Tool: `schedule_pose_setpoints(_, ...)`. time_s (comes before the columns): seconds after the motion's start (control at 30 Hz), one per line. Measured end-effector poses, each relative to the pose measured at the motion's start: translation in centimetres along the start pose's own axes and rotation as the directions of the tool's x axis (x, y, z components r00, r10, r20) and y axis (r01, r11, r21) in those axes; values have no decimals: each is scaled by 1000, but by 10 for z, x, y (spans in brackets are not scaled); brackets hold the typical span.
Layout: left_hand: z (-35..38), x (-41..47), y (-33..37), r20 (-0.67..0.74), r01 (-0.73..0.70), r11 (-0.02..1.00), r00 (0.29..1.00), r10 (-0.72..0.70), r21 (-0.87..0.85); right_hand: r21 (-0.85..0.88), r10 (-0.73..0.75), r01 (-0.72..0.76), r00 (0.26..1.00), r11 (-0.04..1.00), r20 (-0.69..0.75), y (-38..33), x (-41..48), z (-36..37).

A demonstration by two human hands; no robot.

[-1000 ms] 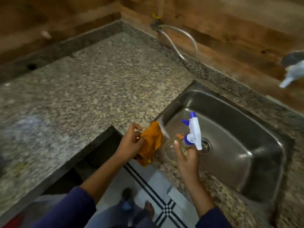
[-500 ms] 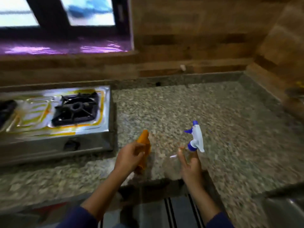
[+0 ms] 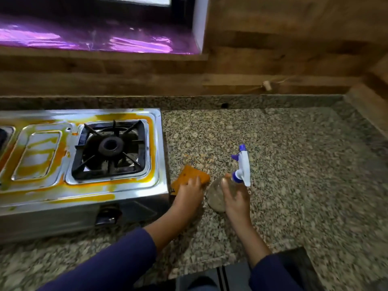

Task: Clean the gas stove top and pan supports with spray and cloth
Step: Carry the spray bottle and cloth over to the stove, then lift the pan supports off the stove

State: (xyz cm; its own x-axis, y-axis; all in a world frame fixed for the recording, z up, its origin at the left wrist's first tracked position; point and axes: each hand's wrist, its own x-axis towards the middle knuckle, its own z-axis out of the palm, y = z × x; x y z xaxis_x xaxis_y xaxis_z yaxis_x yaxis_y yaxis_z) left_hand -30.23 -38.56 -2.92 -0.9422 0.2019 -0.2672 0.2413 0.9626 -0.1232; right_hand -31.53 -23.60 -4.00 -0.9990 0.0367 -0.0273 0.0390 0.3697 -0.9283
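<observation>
A steel gas stove (image 3: 52, 192) stands on the granite counter at the left, its top smeared with orange-yellow stains. A black pan support (image 3: 109, 150) sits over the right burner. My left hand (image 3: 189, 194) holds an orange cloth (image 3: 192, 174) against the counter just right of the stove's front corner. My right hand (image 3: 236, 198) grips a clear spray bottle (image 3: 218, 196) with a white and blue trigger head (image 3: 243, 164), right beside the cloth.
The granite counter (image 3: 294, 164) stretches to the right and meets wooden walls at the back and right. A purple-lit window sill (image 3: 94, 40) runs above the stove. A stove knob (image 3: 108, 214) faces the front. The counter edge lies just below my arms.
The view has swung from the sink to the stove. Both hands have carried the cloth and the bottle leftward to the stove's right side, and the cloth now lies down on the counter.
</observation>
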Motion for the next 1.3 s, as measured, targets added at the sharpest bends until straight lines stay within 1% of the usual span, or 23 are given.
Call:
schedule_pose_setpoints(0.07,18,-9,1,46,-35,999,998,37,-42,-15,-4,4,1000,1000,15,-5,-3,-2)
schedule_pose_setpoints(0.13,28,-17,2,63,-66,995,995,71,-75,-7,1,-1,1000,1000,12,-7,-4,-2)
schedule_pose_setpoints(0.27,24,-31,-3,118,-124,985,983,138,-122,14,48,-49,999,999,19,-9,-6,2)
schedule_pose_setpoints(0.37,20,-41,-1,149,-130,984,978,148,-122,36,67,-67,998,997,3,-5,-9,5)
schedule_pose_setpoints(0.43,22,-47,4,148,-114,985,980,132,-128,26,75,-75,997,997,1,-1,-10,6)
schedule_pose_setpoints(0.53,24,-55,9,132,-59,988,988,78,-146,-46,80,-81,997,996,-17,7,-12,9)
schedule_pose_setpoints(0.67,20,-72,16,159,-5,984,987,35,-180,-90,71,-73,997,993,-27,7,-17,6)
schedule_pose_setpoints(0.77,23,-83,25,164,7,981,986,25,-193,-144,10,-15,999,990,-32,5,-21,0)
schedule_pose_setpoints(0.9,29,-100,45,214,68,972,977,-19,-223,-191,-85,76,996,979,-40,2,-36,-7)
schedule_pose_setpoints(0.97,31,-108,49,224,105,963,973,-49,-246,-192,-25,12,998,981,-65,3,-49,-9)
schedule_pose_setpoints(1.03,35,-115,48,202,126,946,977,-66,-300,-173,56,-76,991,982,-118,4,-64,-9)
schedule_pose_setpoints(1.07,37,-120,45,176,134,929,981,-76,-346,-166,62,-86,987,982,-147,2,-72,-9)
schedule_pose_setpoints(1.13,42,-129,36,94,120,869,992,-85,-481,-147,37,-65,982,987,-188,-2,-85,-4)
schedule_pose_setpoints(1.17,46,-134,30,57,107,829,994,-91,-549,-133,20,-44,983,990,-182,-3,-92,1)
schedule_pose_setpoints(1.23,51,-145,15,12,73,774,996,-84,-629,-90,-36,27,994,996,-105,-11,-103,13)
schedule_pose_setpoints(1.3,54,-157,1,9,73,765,996,-87,-640,-14,-94,95,995,995,21,-19,-112,27)
